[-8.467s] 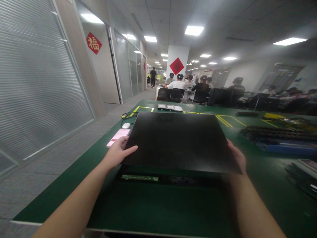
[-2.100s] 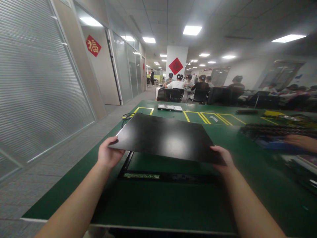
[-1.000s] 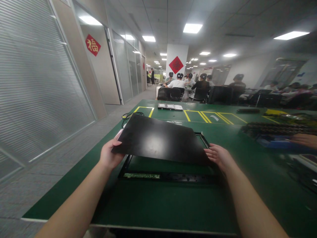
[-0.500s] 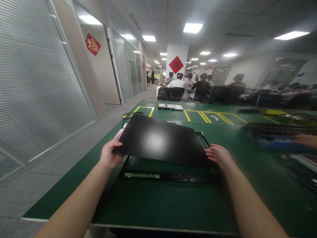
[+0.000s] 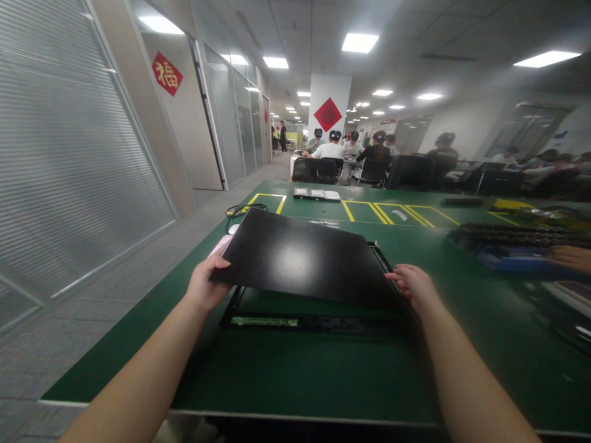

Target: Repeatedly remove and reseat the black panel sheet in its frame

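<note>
My left hand grips the left edge of a flat black screen panel, thumb on top and fingers beneath. The panel is tilted, its left side raised above a black rectangular frame lying on the green table. A narrow green circuit board shows along the frame's near bar. My right hand has its fingers curled and pinched at the frame's right bar, close beside the panel's right edge. The panel covers much of the frame.
A coiled black cable and a pink item lie to the left. Boxy silver drives stand near yellow tape outlines. At the right, another person's hand is over a blue tray. Several people sit farther back.
My right hand's fingers have moved slightly right, off the panel's corner to the frame's side. The left hand still holds the panel. The whole view has shifted a little.
</note>
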Tool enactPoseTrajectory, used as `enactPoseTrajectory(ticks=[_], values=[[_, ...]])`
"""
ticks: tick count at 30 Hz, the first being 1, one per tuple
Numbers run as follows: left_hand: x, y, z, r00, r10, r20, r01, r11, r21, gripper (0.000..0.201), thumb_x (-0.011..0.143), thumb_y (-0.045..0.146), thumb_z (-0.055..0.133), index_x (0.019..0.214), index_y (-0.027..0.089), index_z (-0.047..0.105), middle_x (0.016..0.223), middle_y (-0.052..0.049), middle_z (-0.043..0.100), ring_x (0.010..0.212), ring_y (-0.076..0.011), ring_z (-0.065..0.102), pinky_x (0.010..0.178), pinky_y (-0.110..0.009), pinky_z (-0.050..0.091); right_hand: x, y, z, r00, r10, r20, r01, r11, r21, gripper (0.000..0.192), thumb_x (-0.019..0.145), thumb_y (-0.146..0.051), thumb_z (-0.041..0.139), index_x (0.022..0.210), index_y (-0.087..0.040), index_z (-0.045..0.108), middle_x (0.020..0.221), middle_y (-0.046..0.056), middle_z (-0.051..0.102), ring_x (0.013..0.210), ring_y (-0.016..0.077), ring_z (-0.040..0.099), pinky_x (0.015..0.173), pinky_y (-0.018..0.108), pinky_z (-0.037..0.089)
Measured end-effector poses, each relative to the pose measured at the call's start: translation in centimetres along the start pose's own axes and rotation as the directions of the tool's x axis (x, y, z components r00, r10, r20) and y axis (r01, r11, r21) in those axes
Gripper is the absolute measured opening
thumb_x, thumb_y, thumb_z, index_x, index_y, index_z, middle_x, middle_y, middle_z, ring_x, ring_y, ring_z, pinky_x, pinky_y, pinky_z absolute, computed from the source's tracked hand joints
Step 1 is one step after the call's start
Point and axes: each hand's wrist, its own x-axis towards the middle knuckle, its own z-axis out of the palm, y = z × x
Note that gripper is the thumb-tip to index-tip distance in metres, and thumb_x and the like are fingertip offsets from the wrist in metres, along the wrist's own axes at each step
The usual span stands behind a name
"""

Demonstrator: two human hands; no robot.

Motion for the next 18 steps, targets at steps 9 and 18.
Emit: enactPoseTrajectory(ticks=[9,18], values=[[-0.2,-0.6,0.5,0.998,-0.02,0.051,0.015,0.996,0.087,0.066,0.053,0.011,0.068,0.118,0.016,0.076,0.093,-0.007,0.08,0.075,-0.0245,0.072,0.059,-0.027,0.056,0.0,-0.1,-0.6,0.996,-0.028,-0.089,0.019,0.995,-0.102,0.022,0.064,-0.02,0.067,0.084,-0.021,0.058,0.061,0.007,0.07,0.039,0.009,0.034,0.038,0.021,0.023],[0.0,-1.2,0.2,0.987,-0.119,0.103,0.097,0.975,0.198,0.052,0.063,0.016,0.087,0.114,0.014,0.077,0.096,-0.012,0.083,0.078,-0.0267,0.078,0.066,-0.029,0.062,0.9,0.6,-1.5,0.979,-0.122,-0.161,0.081,0.967,-0.243,0.021,0.062,-0.024,0.069,0.081,-0.02,0.063,0.064,0.008,0.071,0.049,0.0165,0.051,0.045,0.027,0.034]])
